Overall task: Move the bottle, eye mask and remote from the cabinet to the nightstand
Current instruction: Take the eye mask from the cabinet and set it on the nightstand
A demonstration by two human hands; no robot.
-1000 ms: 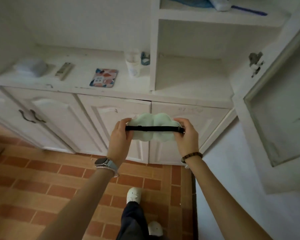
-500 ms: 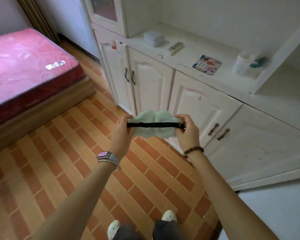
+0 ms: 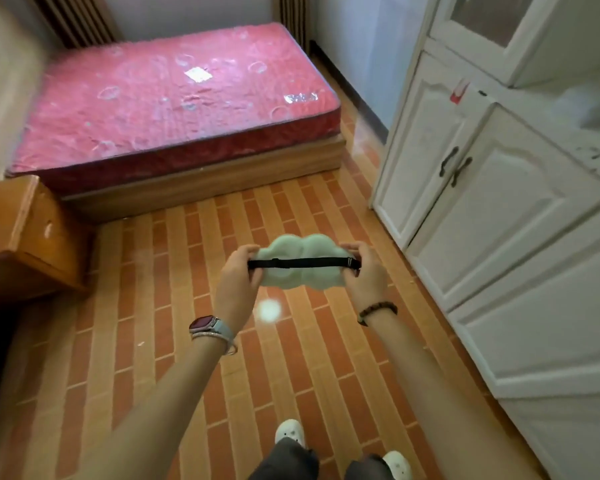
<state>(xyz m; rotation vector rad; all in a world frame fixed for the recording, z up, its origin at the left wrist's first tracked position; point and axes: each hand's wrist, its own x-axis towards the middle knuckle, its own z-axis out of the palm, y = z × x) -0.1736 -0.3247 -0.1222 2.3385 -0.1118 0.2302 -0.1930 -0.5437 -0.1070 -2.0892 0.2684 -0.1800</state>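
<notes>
**A:** What's nearest?

**B:** Two white shoes (image 3: 290,433) at the bottom, on a brick-pattern floor (image 3: 146,341), with dark trouser legs above them. Both bare forearms reach forward from there.

**A:** Anything on the wrists?

**B:** A watch (image 3: 210,327) on the left, a bead bracelet (image 3: 378,310) on the right.

**A:** And the hands?

**B:** The left hand (image 3: 238,278) pinches the left end of the mask (image 3: 302,249), fingers curled round it. The right hand (image 3: 364,271) pinches the right end the same way. Neither grips anything else.

**A:** So where is the mask?

**B:** In the air between the two hands, above the floor, touching no furniture. It is pale green and cloud-shaped, held out wide. Its black strap (image 3: 302,263) runs straight across the side facing the camera, from one hand to the other.

**A:** What's under it?

**B:** A bright spot of light (image 3: 269,310) on the floor, a little nearer than the mask.

**A:** Farther out?

**B:** The nightstand (image 3: 25,237), orange-brown wood, is off to the left, well apart from the mask. It is just beside the bed's near-left corner. The cabinet (image 3: 499,209) runs along the right with its white doors closed. Two of the doors carry a pair of dark handles (image 3: 454,164), and a red sticker (image 3: 459,91) sits near the top of the farthest door.

**A:** And at the back?

**B:** The bed (image 3: 174,109), a pink quilted mattress on a wooden base, reaching towards the far wall.
</notes>
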